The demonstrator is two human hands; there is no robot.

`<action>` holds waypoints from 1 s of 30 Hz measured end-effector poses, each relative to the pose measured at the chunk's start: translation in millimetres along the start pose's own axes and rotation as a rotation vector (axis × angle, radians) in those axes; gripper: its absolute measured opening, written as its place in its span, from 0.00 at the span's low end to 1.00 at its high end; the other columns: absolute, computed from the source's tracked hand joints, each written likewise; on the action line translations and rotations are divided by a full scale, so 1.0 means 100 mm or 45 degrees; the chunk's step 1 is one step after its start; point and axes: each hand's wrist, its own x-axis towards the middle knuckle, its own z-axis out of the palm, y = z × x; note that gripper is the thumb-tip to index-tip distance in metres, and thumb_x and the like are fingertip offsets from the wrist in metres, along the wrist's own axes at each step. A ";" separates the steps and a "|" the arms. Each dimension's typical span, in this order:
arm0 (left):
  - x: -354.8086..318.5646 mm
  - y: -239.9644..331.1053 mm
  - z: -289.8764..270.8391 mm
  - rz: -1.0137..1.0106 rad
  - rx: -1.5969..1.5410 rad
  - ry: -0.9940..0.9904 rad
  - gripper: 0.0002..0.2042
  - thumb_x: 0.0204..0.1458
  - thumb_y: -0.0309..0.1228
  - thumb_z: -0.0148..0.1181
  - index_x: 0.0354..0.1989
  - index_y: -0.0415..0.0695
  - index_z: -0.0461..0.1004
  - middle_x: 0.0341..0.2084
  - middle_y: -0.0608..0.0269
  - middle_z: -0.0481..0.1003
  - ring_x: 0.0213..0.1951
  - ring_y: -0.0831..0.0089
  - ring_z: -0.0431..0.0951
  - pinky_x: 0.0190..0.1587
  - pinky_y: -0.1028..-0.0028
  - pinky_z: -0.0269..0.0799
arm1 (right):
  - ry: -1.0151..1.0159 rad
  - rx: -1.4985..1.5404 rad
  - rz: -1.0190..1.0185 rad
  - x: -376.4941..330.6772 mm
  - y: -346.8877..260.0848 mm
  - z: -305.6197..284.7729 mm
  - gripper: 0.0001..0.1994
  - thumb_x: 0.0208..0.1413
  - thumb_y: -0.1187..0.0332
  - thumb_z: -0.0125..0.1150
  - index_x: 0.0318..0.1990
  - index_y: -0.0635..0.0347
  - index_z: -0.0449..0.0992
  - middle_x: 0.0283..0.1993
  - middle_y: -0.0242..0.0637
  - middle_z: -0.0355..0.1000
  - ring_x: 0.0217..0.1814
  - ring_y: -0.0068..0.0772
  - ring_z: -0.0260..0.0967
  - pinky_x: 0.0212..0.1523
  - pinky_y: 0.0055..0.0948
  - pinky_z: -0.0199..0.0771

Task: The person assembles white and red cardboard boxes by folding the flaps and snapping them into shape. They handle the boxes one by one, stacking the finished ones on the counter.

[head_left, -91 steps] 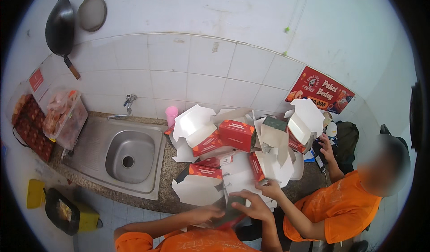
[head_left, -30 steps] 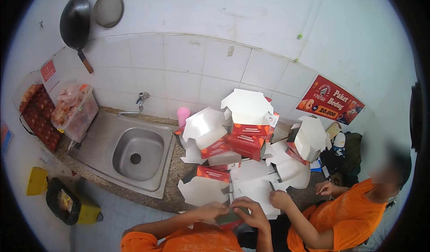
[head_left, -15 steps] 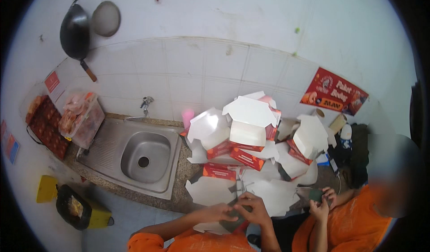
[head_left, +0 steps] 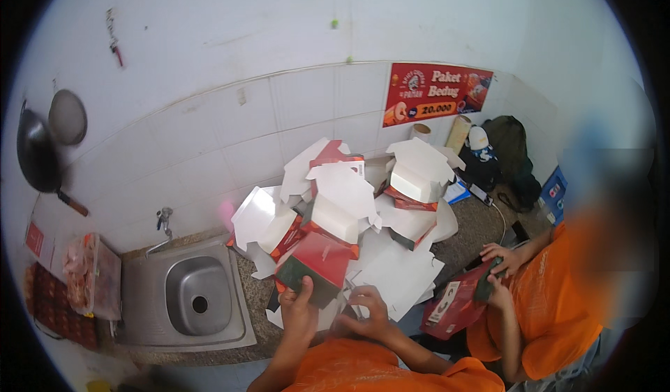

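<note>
My left hand grips the near edge of a red and white folding carton at the front of a heap of such cartons. My right hand rests beside it on a flat white flap of the same carton stock, fingers curled; what it grips is hard to tell. Behind them a pile of open red and white boxes covers the speckled counter. Both my sleeves are orange.
A steel sink with a tap lies to the left. Beside me on the right a person in orange holds a red carton. A wok and strainer hang on the tiled wall; a dark bag sits at the back right.
My view has swung left and tilted. My left hand has lifted onto the red carton. The person beside me now holds a red carton low at the right.
</note>
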 end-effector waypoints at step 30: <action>-0.11 -0.37 0.29 0.303 0.073 -0.387 0.19 0.71 0.42 0.47 0.57 0.37 0.69 0.51 0.55 0.75 0.51 0.71 0.76 0.55 0.70 0.70 | 0.077 -0.278 -0.363 0.56 -0.19 -0.35 0.09 0.46 0.74 0.74 0.37 0.60 0.84 0.56 0.41 0.74 0.57 0.45 0.73 0.53 0.38 0.78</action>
